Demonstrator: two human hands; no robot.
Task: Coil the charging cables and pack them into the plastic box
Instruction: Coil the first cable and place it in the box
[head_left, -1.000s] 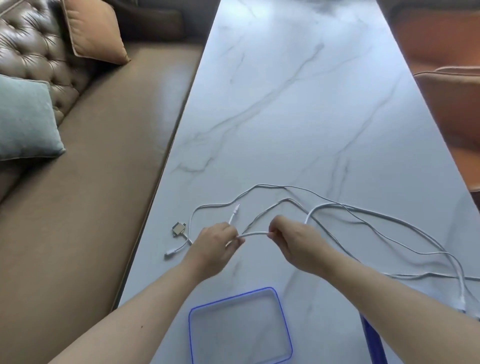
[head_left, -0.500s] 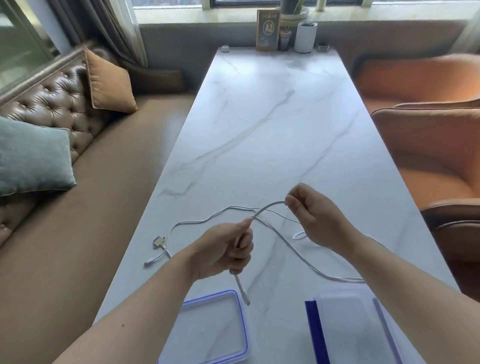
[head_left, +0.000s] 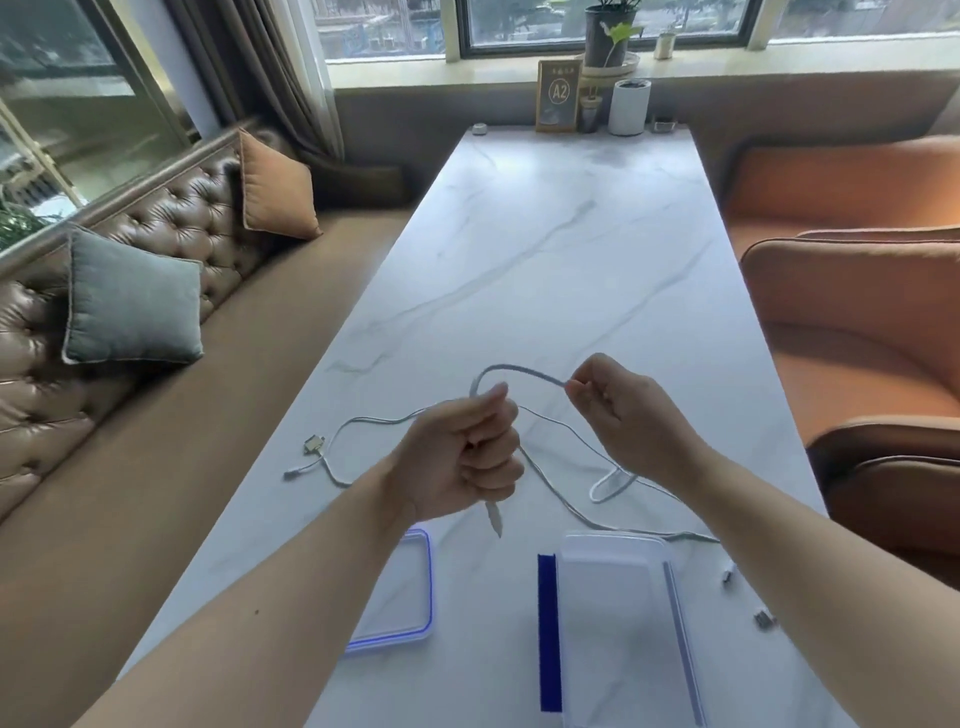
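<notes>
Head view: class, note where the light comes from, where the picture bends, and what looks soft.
Head view: daylight from the far windows leaves a pale sheen on the marble table; head view: the wide lens bows the table's edges and the sofa; head view: the cable arching between left hand and right hand looks slightly smeared.

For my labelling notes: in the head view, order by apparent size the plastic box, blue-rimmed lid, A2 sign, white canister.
1. plastic box
2. blue-rimmed lid, partly hidden
3. A2 sign and white canister: nearly alike, not ranked
Box and lid lie nearest the camera.
</notes>
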